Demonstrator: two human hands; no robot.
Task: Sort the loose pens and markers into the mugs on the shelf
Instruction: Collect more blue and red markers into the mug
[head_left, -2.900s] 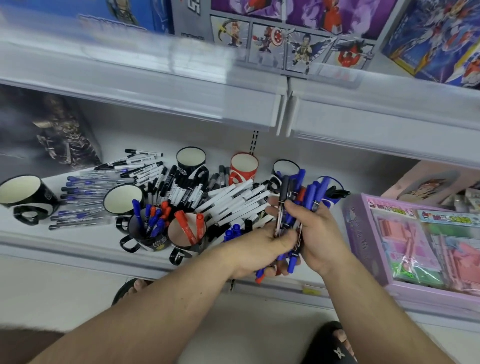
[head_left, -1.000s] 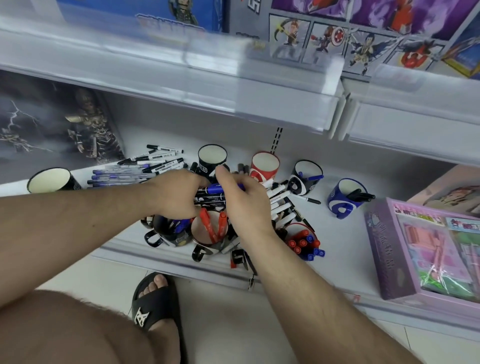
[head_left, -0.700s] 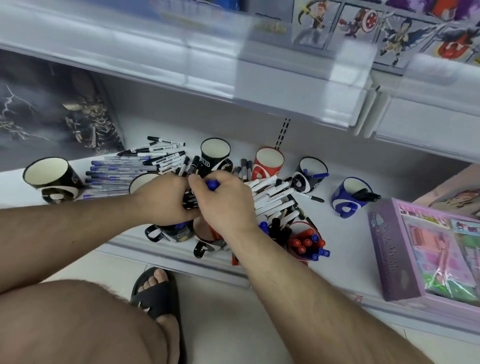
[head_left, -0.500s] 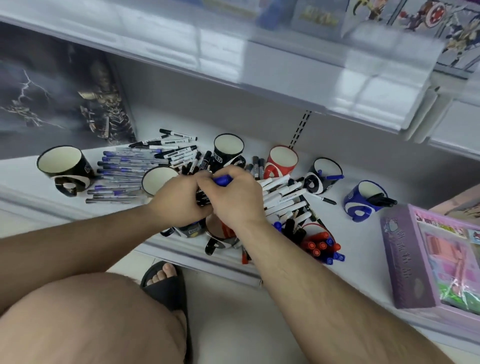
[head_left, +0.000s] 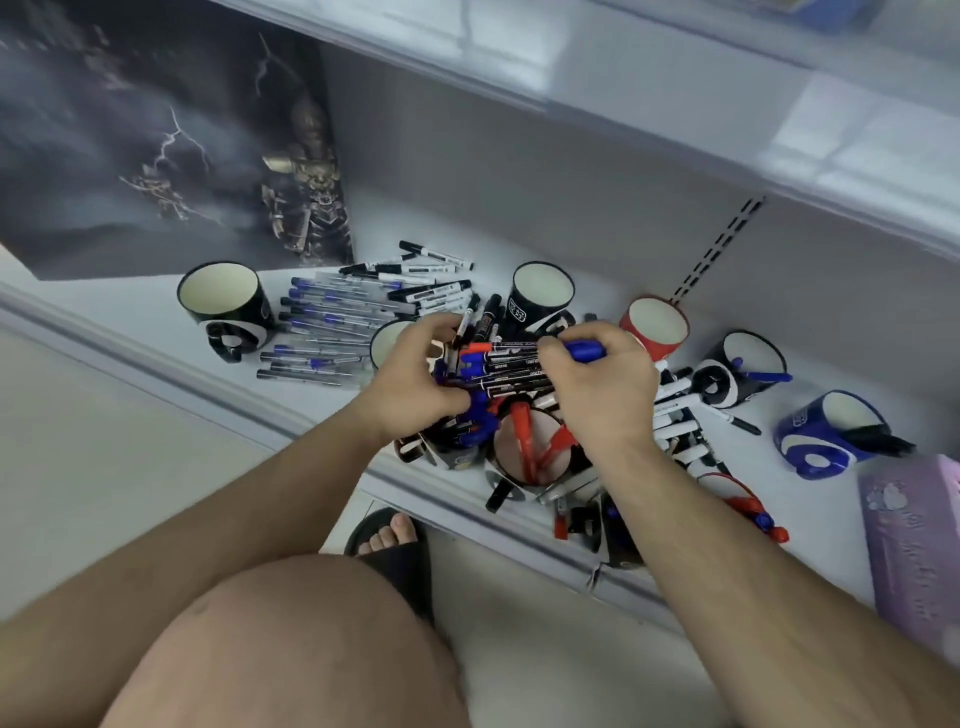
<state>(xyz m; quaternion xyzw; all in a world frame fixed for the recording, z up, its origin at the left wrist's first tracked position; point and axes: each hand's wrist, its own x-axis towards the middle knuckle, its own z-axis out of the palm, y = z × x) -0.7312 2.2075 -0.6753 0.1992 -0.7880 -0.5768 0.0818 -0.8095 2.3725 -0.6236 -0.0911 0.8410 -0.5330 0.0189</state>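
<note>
My left hand (head_left: 415, 382) grips a bundle of dark markers (head_left: 511, 366) with red and blue caps, held level above the front mugs. My right hand (head_left: 602, 389) pinches a blue marker (head_left: 584, 351) at the bundle's right end. Under the hands stand a mug with blue markers (head_left: 460, 447) and a mug with red markers (head_left: 535, 454). Empty mugs stand around: a black one at the left (head_left: 226, 304), a black one behind (head_left: 540, 296), a red one (head_left: 657, 327). Loose pens (head_left: 332, 332) lie on the shelf at the left.
At the right stand a black-and-white mug (head_left: 737, 374) holding a blue pen and a blue mug (head_left: 826, 434) holding black markers. White markers (head_left: 675, 415) lie by my right wrist. A purple box (head_left: 914, 545) sits far right, a dark poster box (head_left: 156, 135) at the back left. The upper shelf (head_left: 623, 78) overhangs.
The view has swung left and down. Both hands stay together over the front mugs, and more of the marker bundle now shows between them.
</note>
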